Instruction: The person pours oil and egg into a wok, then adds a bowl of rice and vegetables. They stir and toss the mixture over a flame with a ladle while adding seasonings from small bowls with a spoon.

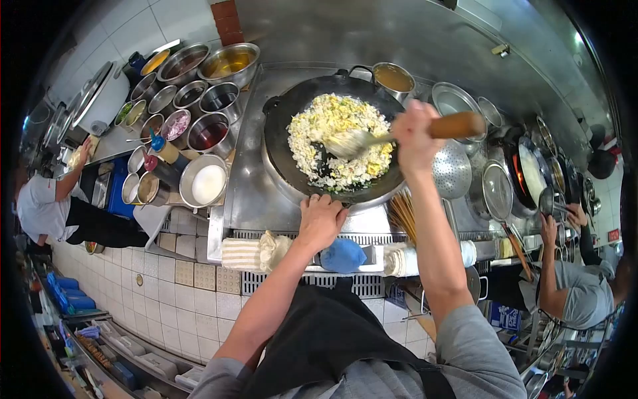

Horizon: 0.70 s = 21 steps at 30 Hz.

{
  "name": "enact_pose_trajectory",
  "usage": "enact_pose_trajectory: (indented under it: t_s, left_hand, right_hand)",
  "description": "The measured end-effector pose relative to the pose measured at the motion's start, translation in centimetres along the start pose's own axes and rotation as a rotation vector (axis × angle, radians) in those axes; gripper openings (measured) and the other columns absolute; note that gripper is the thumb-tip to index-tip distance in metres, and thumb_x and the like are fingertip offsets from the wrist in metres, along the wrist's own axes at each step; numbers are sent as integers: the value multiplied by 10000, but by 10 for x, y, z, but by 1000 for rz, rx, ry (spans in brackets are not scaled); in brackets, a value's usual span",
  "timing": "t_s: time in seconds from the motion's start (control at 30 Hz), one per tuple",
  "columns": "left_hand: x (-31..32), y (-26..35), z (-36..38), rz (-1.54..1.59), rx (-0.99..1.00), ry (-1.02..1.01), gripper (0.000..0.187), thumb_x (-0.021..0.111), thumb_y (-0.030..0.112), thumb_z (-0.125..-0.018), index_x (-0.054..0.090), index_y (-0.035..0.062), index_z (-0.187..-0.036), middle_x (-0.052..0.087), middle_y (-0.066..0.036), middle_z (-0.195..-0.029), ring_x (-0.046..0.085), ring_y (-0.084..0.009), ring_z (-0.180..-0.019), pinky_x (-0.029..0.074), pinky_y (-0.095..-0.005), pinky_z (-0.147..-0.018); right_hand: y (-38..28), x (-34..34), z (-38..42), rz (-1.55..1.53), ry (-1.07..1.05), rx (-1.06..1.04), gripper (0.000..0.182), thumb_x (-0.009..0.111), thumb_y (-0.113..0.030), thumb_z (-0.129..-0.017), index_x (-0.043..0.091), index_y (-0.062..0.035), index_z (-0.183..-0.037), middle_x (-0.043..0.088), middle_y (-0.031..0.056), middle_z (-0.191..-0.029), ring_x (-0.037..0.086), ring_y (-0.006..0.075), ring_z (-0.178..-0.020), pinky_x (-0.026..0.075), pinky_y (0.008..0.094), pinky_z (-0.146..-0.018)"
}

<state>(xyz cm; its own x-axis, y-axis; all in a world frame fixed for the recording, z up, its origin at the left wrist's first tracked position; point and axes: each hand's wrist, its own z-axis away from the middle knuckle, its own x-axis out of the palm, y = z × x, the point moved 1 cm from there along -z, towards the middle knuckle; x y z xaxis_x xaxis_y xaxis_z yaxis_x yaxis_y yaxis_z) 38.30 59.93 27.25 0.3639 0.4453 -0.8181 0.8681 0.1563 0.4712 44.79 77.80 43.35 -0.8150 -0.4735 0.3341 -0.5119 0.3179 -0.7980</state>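
Observation:
A large dark wok [278, 136] sits on the steel range, holding white rice mixed with yellow egg [372, 113] and green bits. My left hand [321, 221] grips the wok's near rim; its fingertips are partly hidden there. My right hand [417, 136] is closed round the shaft of a metal wok ladle [350, 142], just below its wooden handle [458, 125]. The ladle's head rests among the rice and is blurred by motion.
Left of the wok stand several steel bowls, a pot of white granules [208, 183] and squeeze bottles [165, 149]. A perforated strainer [452, 169] and a bamboo brush [402, 216] lie to the right. Folded cloths [246, 254] line the front edge. Co-workers stand at both sides.

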Motion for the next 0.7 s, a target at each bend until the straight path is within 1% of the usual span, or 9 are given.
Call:
enact_pose_trajectory:
  t_s: [0.07, 0.17, 0.2, 0.27, 0.37, 0.4, 0.47, 0.63, 0.7]
  left_hand:
    - [2, -2, 0, 2, -7, 0, 217, 601, 268, -875, 655, 66, -815, 572, -111, -884, 524, -327, -920, 364, -474, -859]
    - [4, 1, 1, 27, -20, -25, 210, 605, 261, -869, 665, 66, -818, 580, -123, -877, 525, -326, -930, 352, -492, -880]
    - [3, 0, 0, 17, -27, -42, 228, 597, 277, -877, 675, 66, -841, 577, -118, -886, 520, -325, -947, 346, -476, -885]
    - [4, 1, -1, 9, -42, -47, 232, 597, 278, -880, 679, 62, -853, 583, -117, -901, 519, -332, -974, 338, -463, -898]
    - [2, 2, -1, -1, -18, -12, 213, 609, 264, -872, 673, 63, -842, 584, -114, -894, 521, -335, -953, 337, -460, -896]
    - [1, 2, -1, -2, -18, -12, 213, 609, 264, -872, 673, 63, -842, 584, -114, -894, 521, -335, -953, 337, -460, -896]
    - [0, 4, 0, 12, -22, -10, 200, 620, 257, -863, 669, 65, -834, 583, -107, -880, 523, -330, -935, 338, -456, -883]
    - [2, 3, -1, -9, -18, 0, 206, 617, 267, -865, 670, 70, -831, 578, -104, -864, 522, -312, -910, 342, -440, -843]
    - [1, 3, -1, -15, -21, -3, 209, 616, 270, -867, 670, 72, -830, 577, -104, -860, 522, -307, -904, 343, -435, -832]
  right_hand:
    - [-16, -11, -1, -75, 52, -54, 374, 614, -89, -899, 376, -135, -614, 404, -66, -543, 369, 39, -441, 270, 226, -403]
    - [27, -9, -19, -166, 240, -51, 336, 630, -78, -883, 407, -129, -637, 407, -58, -538, 403, 46, -434, 282, 210, -403]
    - [40, 0, -39, -156, 295, -47, 343, 581, -125, -904, 392, -121, -619, 335, -33, -469, 328, 72, -378, 278, 256, -386]
    - [25, 26, -50, -55, 234, -54, 363, 564, -118, -901, 399, -102, -578, 409, -1, -453, 368, 104, -370, 319, 282, -386]
    - [28, 37, -20, 42, -161, -123, 362, 572, -107, -880, 397, -96, -564, 420, 8, -470, 390, 111, -363, 323, 280, -382]
    - [23, 37, -22, 42, -160, -123, 362, 572, -107, -880, 397, -96, -564, 420, 8, -470, 390, 111, -363, 323, 280, -382]
    - [4, 41, -32, 161, -238, 60, 340, 590, -103, -866, 409, -94, -578, 420, 2, -484, 393, 101, -378, 310, 271, -380]
    - [14, 49, -51, -153, 58, 17, 324, 569, -63, -869, 400, -84, -593, 378, -14, -489, 374, 96, -373, 296, 277, -366]
    - [43, 45, -38, -208, -6, -57, 304, 534, -24, -875, 401, -78, -608, 388, -11, -505, 388, 104, -365, 328, 275, -361]
